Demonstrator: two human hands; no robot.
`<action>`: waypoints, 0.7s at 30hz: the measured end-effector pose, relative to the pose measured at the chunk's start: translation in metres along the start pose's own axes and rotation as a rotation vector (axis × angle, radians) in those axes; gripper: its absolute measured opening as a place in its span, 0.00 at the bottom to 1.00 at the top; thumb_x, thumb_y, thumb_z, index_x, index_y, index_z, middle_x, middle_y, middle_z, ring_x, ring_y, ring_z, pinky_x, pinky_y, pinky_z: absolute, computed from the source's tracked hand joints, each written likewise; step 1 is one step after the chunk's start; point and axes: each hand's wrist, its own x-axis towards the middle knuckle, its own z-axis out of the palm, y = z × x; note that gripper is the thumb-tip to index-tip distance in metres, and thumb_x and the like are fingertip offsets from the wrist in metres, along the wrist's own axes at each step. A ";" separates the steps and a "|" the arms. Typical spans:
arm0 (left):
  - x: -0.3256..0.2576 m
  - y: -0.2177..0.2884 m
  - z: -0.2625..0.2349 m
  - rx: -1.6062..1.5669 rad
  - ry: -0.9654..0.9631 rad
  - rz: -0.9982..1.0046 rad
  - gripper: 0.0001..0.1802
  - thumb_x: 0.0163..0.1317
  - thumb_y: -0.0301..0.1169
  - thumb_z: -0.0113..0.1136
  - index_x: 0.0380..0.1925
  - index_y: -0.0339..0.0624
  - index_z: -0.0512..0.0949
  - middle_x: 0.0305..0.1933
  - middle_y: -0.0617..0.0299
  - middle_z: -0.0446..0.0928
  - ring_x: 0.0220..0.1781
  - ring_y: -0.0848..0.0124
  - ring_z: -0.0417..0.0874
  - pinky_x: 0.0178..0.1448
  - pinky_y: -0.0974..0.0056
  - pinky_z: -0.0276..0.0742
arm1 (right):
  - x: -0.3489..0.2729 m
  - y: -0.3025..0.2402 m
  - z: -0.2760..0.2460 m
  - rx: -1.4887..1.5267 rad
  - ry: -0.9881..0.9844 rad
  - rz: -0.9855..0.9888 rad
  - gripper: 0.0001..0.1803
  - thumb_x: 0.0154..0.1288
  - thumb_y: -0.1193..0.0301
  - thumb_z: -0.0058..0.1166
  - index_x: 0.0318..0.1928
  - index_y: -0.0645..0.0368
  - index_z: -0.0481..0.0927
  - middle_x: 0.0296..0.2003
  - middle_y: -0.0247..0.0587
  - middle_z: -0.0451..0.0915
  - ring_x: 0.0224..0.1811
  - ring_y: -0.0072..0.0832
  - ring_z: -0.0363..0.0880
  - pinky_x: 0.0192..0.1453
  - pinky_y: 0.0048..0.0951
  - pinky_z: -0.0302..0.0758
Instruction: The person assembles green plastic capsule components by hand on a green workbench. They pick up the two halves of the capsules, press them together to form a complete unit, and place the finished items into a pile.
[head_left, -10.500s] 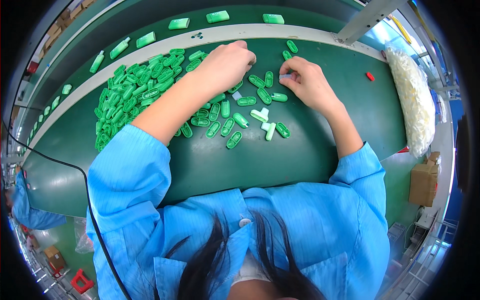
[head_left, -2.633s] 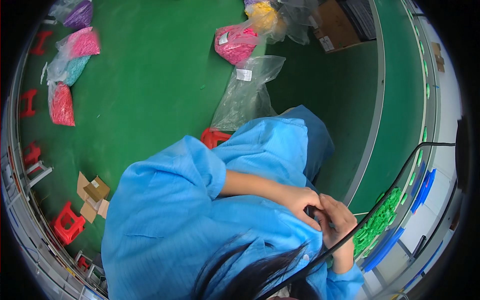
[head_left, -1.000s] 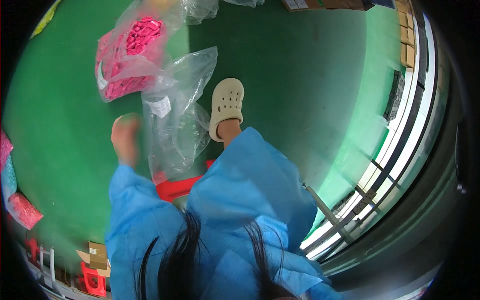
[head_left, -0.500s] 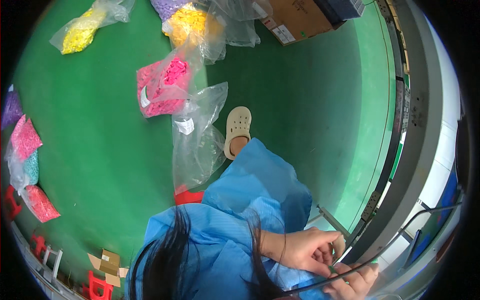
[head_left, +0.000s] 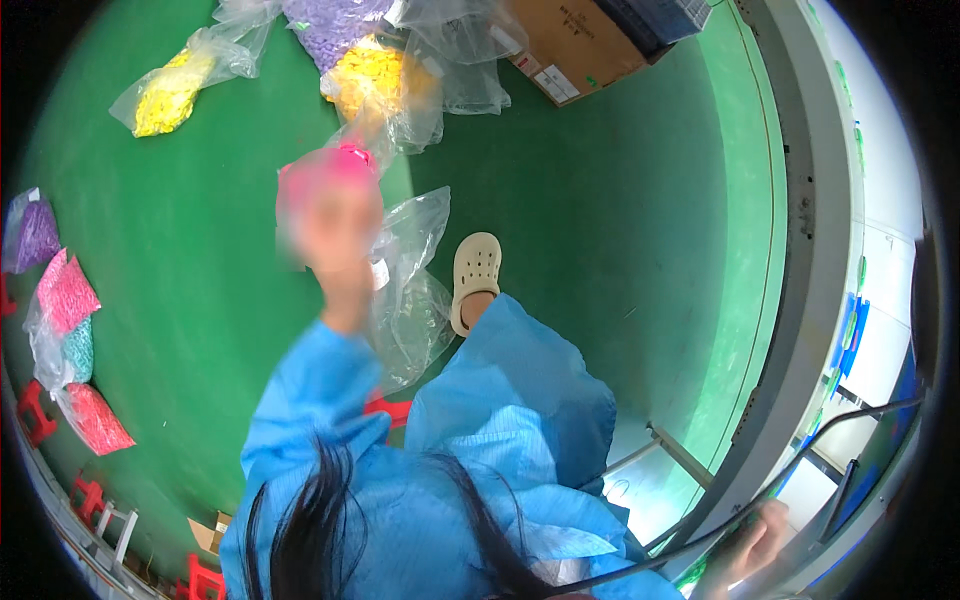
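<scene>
My left hand reaches out over the clear bag of pink pieces on the floor. Motion smears its fingers, and it covers much of that bag. An empty-looking clear plastic bag lies beside my left wrist. At the lower right, my right hand is by the grey bench edge, behind a black cable. Its fingers are curled in, and whatever they hold is hidden. A small green thing shows near that hand.
Bags of yellow, orange-yellow and purple pieces lie ahead on the green floor. A cardboard box stands at the top. More bags, such as a red one, lie at the left, near red stools.
My hands were together at the lower right, around a small green thing. My left hand has swung forward and left over the pink bag; my right hand has moved slightly right.
</scene>
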 end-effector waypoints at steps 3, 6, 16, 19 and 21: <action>0.078 -0.083 -0.051 0.412 0.006 -0.146 0.10 0.64 0.29 0.50 0.36 0.33 0.77 0.28 0.60 0.79 0.31 0.72 0.79 0.38 0.70 0.74 | 0.002 0.006 0.003 -0.014 -0.023 -0.175 0.06 0.68 0.74 0.45 0.39 0.62 0.74 0.35 0.44 0.73 0.37 0.32 0.69 0.44 0.33 0.67; 0.131 -0.164 -0.099 1.308 -0.293 -0.259 0.13 0.60 0.30 0.52 0.43 0.34 0.76 0.40 0.49 0.79 0.44 0.58 0.80 0.50 0.59 0.75 | 0.004 0.011 0.003 -0.008 0.032 -0.243 0.06 0.68 0.73 0.45 0.40 0.61 0.73 0.34 0.44 0.73 0.38 0.32 0.67 0.45 0.34 0.66; 0.134 -0.228 -0.130 1.896 -0.535 -0.054 0.19 0.61 0.27 0.42 0.54 0.46 0.69 0.54 0.43 0.68 0.52 0.42 0.73 0.52 0.47 0.72 | -0.012 0.003 0.003 0.026 0.087 0.111 0.08 0.67 0.72 0.44 0.43 0.61 0.73 0.36 0.47 0.74 0.35 0.32 0.70 0.43 0.33 0.67; 0.135 -0.197 -0.111 1.850 -0.493 -0.172 0.19 0.63 0.26 0.39 0.54 0.44 0.69 0.54 0.42 0.68 0.53 0.47 0.74 0.52 0.47 0.73 | -0.007 0.003 0.002 0.006 -0.019 -0.059 0.07 0.67 0.71 0.46 0.41 0.60 0.73 0.35 0.45 0.73 0.37 0.33 0.68 0.46 0.35 0.66; 0.138 -0.185 -0.113 1.766 -0.383 -0.090 0.20 0.61 0.24 0.41 0.54 0.41 0.69 0.54 0.41 0.68 0.52 0.48 0.75 0.53 0.48 0.72 | -0.002 -0.008 0.005 -0.002 -0.059 -0.026 0.08 0.68 0.67 0.46 0.40 0.59 0.72 0.39 0.47 0.71 0.39 0.34 0.68 0.52 0.40 0.63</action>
